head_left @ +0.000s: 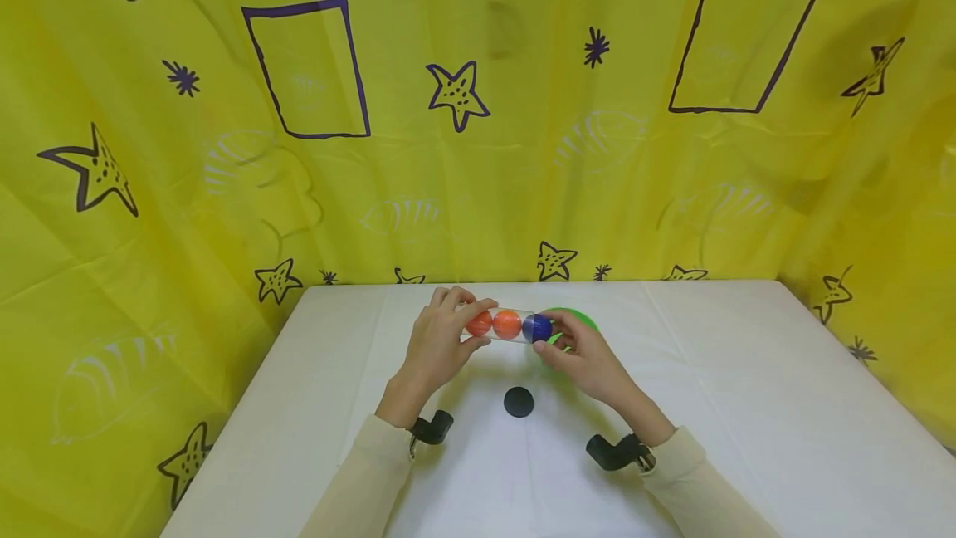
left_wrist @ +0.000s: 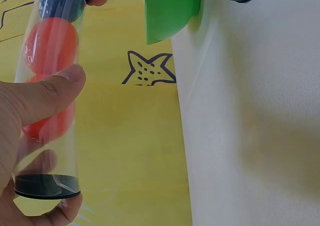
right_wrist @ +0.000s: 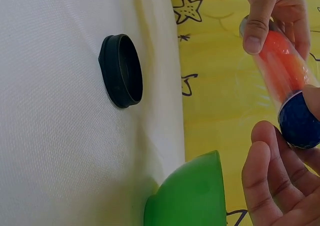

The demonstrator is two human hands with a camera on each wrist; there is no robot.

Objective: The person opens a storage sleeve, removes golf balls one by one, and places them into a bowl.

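Note:
A clear plastic tube (left_wrist: pixel 65 158) is held level above the table, gripped by my left hand (head_left: pixel 436 340) with the thumb across its side. Its end by the left hand is closed with a black base (left_wrist: pixel 47 185). Inside sit two orange-red balls (head_left: pixel 507 324). A dark blue ball (right_wrist: pixel 299 120) lies at the tube's other mouth, partly inside and partly sticking out. My right hand (head_left: pixel 592 358) pinches this blue ball between thumb and fingers.
On the white table (head_left: pixel 717 405) a round black cap (head_left: pixel 519 402) lies nearer to me than the tube. A green bowl (right_wrist: pixel 195 196) stands behind the right hand, partly hidden by it. Yellow patterned cloth (head_left: pixel 508 173) hangs at the back and sides.

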